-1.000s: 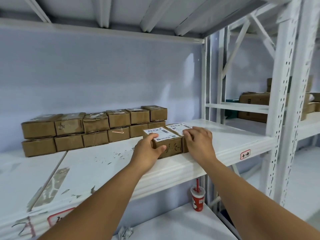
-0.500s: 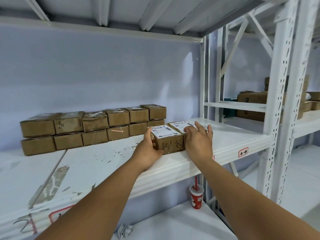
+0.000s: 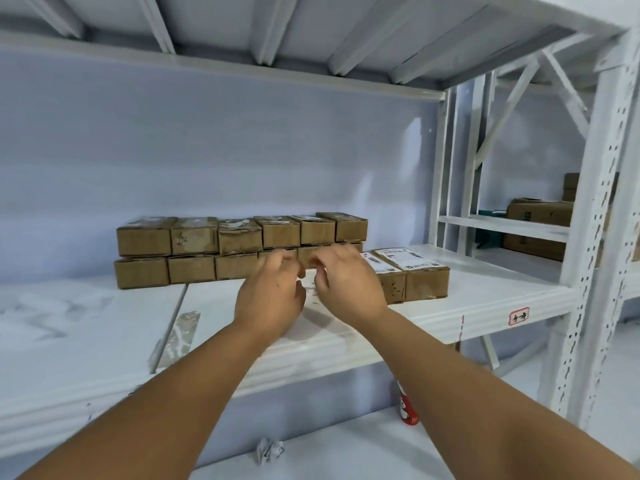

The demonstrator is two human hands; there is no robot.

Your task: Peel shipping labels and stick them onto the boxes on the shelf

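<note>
Brown cardboard boxes (image 3: 412, 282) with white shipping labels (image 3: 405, 258) sit right on the white metal shelf (image 3: 485, 306), just beside a two-tier row of unlabelled cardboard boxes (image 3: 194, 251). Left hand (image 3: 270, 299) and right hand (image 3: 349, 289) hover before that row; blur hides each grip's state. Advisable: draw one unlabelled box forward squarely, top upward.

White perforated steel uprights (image 3: 588, 237) front a pale lilac wall (image 3: 207, 150).

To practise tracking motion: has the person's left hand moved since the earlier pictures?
Yes. The left hand has come off the labelled box and shifted left, in front of the stacked boxes.
</note>
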